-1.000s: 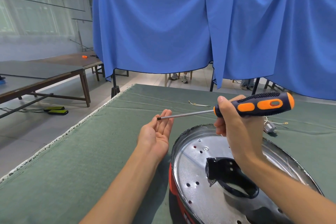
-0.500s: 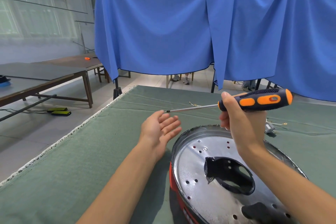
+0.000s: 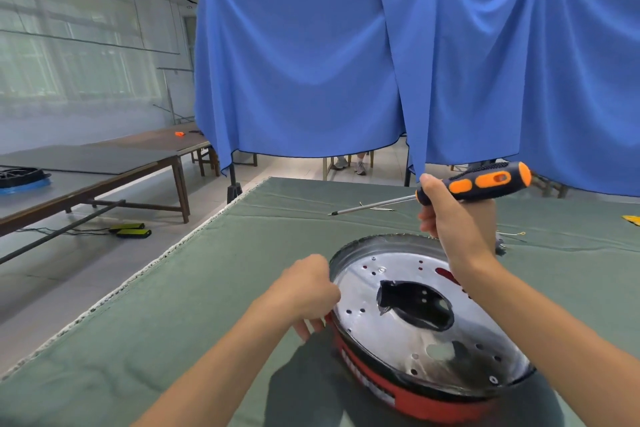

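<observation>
Hands split: left hand (image 3: 308, 291) has dropped from under the screwdriver (image 3: 491, 181) tip to the upturned cooker base (image 3: 408, 333) rim on the counter (image 3: 207, 305), fingers curled, grip unclear, likely steadying it, while right hand (image 3: 453, 229) stays wrapped round the raised handle.

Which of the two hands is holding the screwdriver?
The right hand grips the orange-and-black screwdriver by its handle; the left hand is curled beside the rim of the metal pan.

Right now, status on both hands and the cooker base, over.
Right hand grips screwdriver, raised. Left hand curled at cooker base rim, grip unclear. Loose wires behind, clear of it.
</observation>
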`<move>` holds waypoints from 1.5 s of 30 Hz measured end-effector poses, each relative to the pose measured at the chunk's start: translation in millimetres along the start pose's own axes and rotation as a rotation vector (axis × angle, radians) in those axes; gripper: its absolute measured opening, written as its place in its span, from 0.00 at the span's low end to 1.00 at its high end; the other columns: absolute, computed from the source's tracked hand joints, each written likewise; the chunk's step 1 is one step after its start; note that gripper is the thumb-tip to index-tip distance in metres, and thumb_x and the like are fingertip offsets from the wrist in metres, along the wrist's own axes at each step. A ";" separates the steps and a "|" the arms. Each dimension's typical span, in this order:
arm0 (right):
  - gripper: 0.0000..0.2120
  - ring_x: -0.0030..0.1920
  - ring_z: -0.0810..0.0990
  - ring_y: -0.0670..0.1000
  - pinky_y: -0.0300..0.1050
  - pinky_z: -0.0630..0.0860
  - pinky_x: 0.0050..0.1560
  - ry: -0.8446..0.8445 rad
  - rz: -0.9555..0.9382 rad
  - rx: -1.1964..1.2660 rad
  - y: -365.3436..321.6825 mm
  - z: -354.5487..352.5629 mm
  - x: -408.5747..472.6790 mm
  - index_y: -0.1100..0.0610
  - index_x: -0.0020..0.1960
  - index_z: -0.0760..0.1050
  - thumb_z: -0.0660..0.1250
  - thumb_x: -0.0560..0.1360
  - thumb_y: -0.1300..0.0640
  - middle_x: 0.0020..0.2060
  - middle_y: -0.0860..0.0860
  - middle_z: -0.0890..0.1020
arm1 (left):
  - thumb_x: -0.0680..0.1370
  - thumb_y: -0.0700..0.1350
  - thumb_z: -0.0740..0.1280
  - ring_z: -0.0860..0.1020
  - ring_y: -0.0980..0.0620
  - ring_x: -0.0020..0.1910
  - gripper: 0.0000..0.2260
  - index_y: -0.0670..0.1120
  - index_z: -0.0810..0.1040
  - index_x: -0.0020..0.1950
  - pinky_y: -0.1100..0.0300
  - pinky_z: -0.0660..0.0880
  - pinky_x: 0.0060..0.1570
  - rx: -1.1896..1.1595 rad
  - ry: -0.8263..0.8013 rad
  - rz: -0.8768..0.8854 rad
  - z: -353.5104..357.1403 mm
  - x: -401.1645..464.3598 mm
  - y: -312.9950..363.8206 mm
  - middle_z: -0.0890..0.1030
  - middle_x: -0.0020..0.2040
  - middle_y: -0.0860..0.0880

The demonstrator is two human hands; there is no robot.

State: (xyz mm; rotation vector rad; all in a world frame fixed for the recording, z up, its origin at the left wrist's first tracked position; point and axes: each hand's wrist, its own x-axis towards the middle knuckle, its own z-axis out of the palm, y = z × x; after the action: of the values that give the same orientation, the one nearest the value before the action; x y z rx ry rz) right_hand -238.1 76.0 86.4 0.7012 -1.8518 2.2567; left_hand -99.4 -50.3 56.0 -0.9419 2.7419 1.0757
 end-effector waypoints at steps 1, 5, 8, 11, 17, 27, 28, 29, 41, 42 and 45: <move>0.14 0.22 0.74 0.45 0.34 0.70 0.23 -0.007 -0.007 -0.003 -2.7 -2.8 -1.3 0.59 0.34 0.77 0.70 0.72 0.50 0.21 0.49 0.77 | 0.73 0.34 0.55 0.84 0.43 0.40 0.09 0.35 0.73 0.49 0.46 0.82 0.35 0.006 -0.002 0.000 0.1 3.3 1.7 0.82 0.44 0.37; 0.16 0.22 0.72 0.47 0.34 0.69 0.23 -0.010 -0.061 -0.002 -16.0 -17.8 0.5 0.63 0.35 0.77 0.70 0.72 0.50 0.21 0.50 0.76 | 0.73 0.33 0.53 0.82 0.48 0.31 0.15 0.36 0.77 0.53 0.52 0.81 0.30 0.073 -0.011 0.035 -19.4 26.9 11.1 0.83 0.40 0.41; 0.15 0.22 0.72 0.47 0.35 0.68 0.22 0.033 -0.078 0.027 -24.9 -26.6 6.6 0.61 0.34 0.76 0.71 0.72 0.51 0.22 0.50 0.76 | 0.77 0.33 0.56 0.80 0.50 0.36 0.15 0.43 0.77 0.58 0.54 0.81 0.35 0.171 0.073 0.155 -40.6 51.9 25.9 0.82 0.51 0.43; 0.14 0.22 0.73 0.46 0.38 0.71 0.24 0.071 -0.081 0.036 -27.9 -32.4 13.7 0.58 0.33 0.75 0.71 0.72 0.51 0.22 0.49 0.76 | 0.78 0.36 0.62 0.77 0.46 0.56 0.14 0.44 0.77 0.63 0.55 0.74 0.57 0.178 0.101 0.318 -46.4 76.7 45.0 0.79 0.61 0.44; 0.14 0.22 0.73 0.46 0.45 0.73 0.29 0.109 -0.092 -0.014 -24.7 -38.5 25.3 0.59 0.33 0.75 0.70 0.73 0.51 0.21 0.48 0.76 | 0.75 0.40 0.68 0.80 0.47 0.47 0.08 0.44 0.81 0.54 0.57 0.76 0.52 0.052 0.130 0.400 -23.8 98.5 52.4 0.82 0.48 0.44; 0.18 0.28 0.68 0.53 0.48 0.68 0.32 0.124 -0.110 0.025 -10.5 -29.9 27.6 0.65 0.32 0.67 0.69 0.65 0.51 0.26 0.57 0.70 | 0.73 0.39 0.68 0.72 0.51 0.34 0.05 0.41 0.81 0.39 0.61 0.70 0.38 0.091 0.163 0.202 -27.2 87.9 -2.2 0.77 0.34 0.48; 0.17 0.28 0.68 0.53 0.50 0.68 0.32 0.124 -0.112 -0.001 -9.5 -28.4 26.2 0.62 0.30 0.66 0.68 0.64 0.51 0.25 0.57 0.70 | 0.73 0.38 0.68 0.73 0.51 0.35 0.05 0.40 0.83 0.40 0.61 0.71 0.39 0.066 0.209 0.208 -26.2 88.1 -3.1 0.78 0.34 0.47; 0.16 0.28 0.68 0.53 0.52 0.70 0.31 0.120 -0.121 -0.033 -8.9 -27.0 25.1 0.61 0.30 0.66 0.68 0.64 0.51 0.24 0.57 0.70 | 0.73 0.39 0.69 0.74 0.51 0.36 0.04 0.40 0.84 0.42 0.60 0.73 0.41 0.044 0.249 0.216 -25.3 89.5 -3.1 0.79 0.36 0.46; 0.12 0.24 0.64 0.47 0.36 0.64 0.26 0.114 -0.371 -0.277 -10.3 -4.6 37.6 0.57 0.26 0.61 0.64 0.60 0.56 0.19 0.45 0.67 | 0.74 0.36 0.68 0.78 0.55 0.30 0.07 0.45 0.85 0.45 0.69 0.75 0.34 -0.296 0.076 0.209 -23.9 99.7 -11.6 0.83 0.35 0.47; 0.12 0.24 0.64 0.46 0.35 0.64 0.26 0.105 -0.387 -0.284 -10.5 -1.8 40.0 0.56 0.26 0.61 0.64 0.60 0.57 0.19 0.45 0.67 | 0.74 0.36 0.68 0.78 0.55 0.29 0.07 0.45 0.84 0.43 0.69 0.75 0.32 -0.309 0.034 0.185 -23.8 98.3 -14.6 0.81 0.33 0.48; 0.12 0.24 0.64 0.46 0.35 0.64 0.26 0.074 -0.436 -0.313 -11.1 7.2 43.1 0.54 0.25 0.59 0.63 0.60 0.57 0.18 0.45 0.66 | 0.75 0.37 0.67 0.75 0.55 0.23 0.09 0.44 0.80 0.35 0.70 0.71 0.26 -0.339 0.003 0.097 -21.4 95.0 -21.0 0.78 0.27 0.49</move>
State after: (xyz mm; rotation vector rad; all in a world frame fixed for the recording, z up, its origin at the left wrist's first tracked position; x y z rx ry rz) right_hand -269.8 63.9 115.9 0.8518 -1.7525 1.6589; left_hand -161.4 -125.4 35.3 -0.8468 2.6807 1.5935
